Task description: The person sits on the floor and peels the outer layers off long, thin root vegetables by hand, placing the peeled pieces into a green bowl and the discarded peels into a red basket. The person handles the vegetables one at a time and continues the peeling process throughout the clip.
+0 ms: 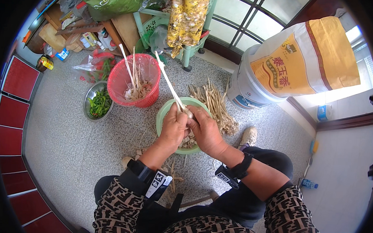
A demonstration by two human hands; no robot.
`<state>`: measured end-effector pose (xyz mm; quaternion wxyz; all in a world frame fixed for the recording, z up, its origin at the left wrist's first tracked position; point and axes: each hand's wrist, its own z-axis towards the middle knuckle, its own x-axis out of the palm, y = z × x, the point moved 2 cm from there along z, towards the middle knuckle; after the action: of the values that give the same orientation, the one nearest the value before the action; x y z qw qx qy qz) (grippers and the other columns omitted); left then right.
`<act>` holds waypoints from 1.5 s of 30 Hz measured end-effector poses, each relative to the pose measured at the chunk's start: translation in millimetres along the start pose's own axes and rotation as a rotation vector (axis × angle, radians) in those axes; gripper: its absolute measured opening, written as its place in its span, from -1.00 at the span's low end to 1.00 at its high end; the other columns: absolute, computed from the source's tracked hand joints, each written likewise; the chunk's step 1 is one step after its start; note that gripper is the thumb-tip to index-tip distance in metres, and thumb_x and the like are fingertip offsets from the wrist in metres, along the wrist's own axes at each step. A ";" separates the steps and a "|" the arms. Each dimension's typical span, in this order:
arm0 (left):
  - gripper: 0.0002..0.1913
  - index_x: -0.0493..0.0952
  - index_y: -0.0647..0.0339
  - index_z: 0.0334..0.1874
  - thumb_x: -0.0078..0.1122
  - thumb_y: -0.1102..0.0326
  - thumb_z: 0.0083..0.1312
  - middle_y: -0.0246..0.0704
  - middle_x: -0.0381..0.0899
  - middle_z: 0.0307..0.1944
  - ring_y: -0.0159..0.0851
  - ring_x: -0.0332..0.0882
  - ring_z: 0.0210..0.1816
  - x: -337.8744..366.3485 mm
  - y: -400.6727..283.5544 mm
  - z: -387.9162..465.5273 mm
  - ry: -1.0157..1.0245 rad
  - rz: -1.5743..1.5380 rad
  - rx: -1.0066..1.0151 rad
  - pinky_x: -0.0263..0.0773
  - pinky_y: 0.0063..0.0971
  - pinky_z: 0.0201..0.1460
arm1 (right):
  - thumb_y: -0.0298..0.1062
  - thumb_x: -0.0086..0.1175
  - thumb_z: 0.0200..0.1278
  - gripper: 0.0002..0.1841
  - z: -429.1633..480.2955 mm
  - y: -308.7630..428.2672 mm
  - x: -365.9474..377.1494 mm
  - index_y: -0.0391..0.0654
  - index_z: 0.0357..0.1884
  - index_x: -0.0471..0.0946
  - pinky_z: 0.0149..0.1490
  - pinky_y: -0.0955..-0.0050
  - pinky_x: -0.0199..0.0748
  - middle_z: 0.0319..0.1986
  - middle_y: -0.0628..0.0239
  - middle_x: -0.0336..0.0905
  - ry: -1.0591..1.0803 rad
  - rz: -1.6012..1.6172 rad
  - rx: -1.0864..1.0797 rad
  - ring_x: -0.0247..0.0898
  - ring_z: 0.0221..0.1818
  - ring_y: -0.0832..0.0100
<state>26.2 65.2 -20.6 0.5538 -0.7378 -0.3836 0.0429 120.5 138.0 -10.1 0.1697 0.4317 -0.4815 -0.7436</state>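
Observation:
Over a light green plastic basin (159,117), both hands are closed around one garlic bulb (189,114). Its long pale stalk (171,81) slants up and away to the left. My left hand (173,128) grips the base of the stalk beside the bulb. The thumb and fingers of my right hand (207,131) pinch the bulb from the other side. Loose garlic pieces (189,142) lie in the basin, partly hidden beneath my hands. A bundle of dried garlic stalks (213,105) with roots rests on the floor just right of the basin.
A red plastic basket (134,102) holds stalks and skins. Left of it stands a metal bowl of green peppers (99,105). A white bucket (242,84) with a yellow and white sack (304,59) stands at the right. Dry scraps (173,175) litter the speckled floor near my feet.

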 end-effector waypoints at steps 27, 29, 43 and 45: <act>-0.90 0.33 0.10 -0.26 -0.19 0.30 0.40 -0.49 0.34 -0.55 -0.53 0.17 -0.70 -6.3 4.6 5.7 0.009 -0.021 -0.014 0.05 -0.64 -0.69 | -0.53 0.01 0.26 -0.66 -0.1 -1.6 2.0 -0.27 0.08 0.39 0.02 0.25 0.43 -0.12 -0.04 0.47 0.002 0.043 0.037 0.47 -0.08 0.00; -0.91 0.32 0.09 -0.26 -0.19 0.31 0.39 -0.50 0.32 -0.57 -0.54 0.17 -0.70 -4.3 5.0 5.6 -0.021 0.006 0.011 0.05 -0.64 -0.70 | -0.53 0.01 0.25 -0.66 0.2 -0.3 3.4 -0.28 0.08 0.38 0.02 0.25 0.43 -0.12 -0.04 0.47 -0.033 -0.007 -0.058 0.46 -0.08 0.00; -0.86 0.34 0.15 -0.10 -0.18 0.26 0.48 -0.41 0.38 -0.46 -0.49 0.26 -0.59 -15.2 -7.4 4.5 0.176 -0.102 -0.065 0.18 -0.60 -0.56 | -0.31 -0.17 0.49 -0.63 10.8 -14.2 -9.2 -0.24 0.24 0.30 0.04 0.58 0.38 -0.15 0.39 0.46 0.180 0.654 0.298 0.36 -0.09 0.58; -0.83 0.35 0.16 -0.08 -0.16 0.24 0.48 -0.41 0.38 -0.45 -0.48 0.27 -0.57 -15.2 -7.9 2.4 0.187 -0.155 -0.082 0.18 -0.59 -0.54 | -0.30 -0.16 0.49 -0.63 11.6 -15.0 -9.4 -0.24 0.24 0.30 0.02 0.58 0.38 -0.14 0.38 0.45 0.198 0.685 0.288 0.36 -0.11 0.57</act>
<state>10.3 58.5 -20.4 0.5581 -0.7287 -0.3877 -0.0848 119.0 158.1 -16.7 0.3915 0.3351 -0.6788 -0.5232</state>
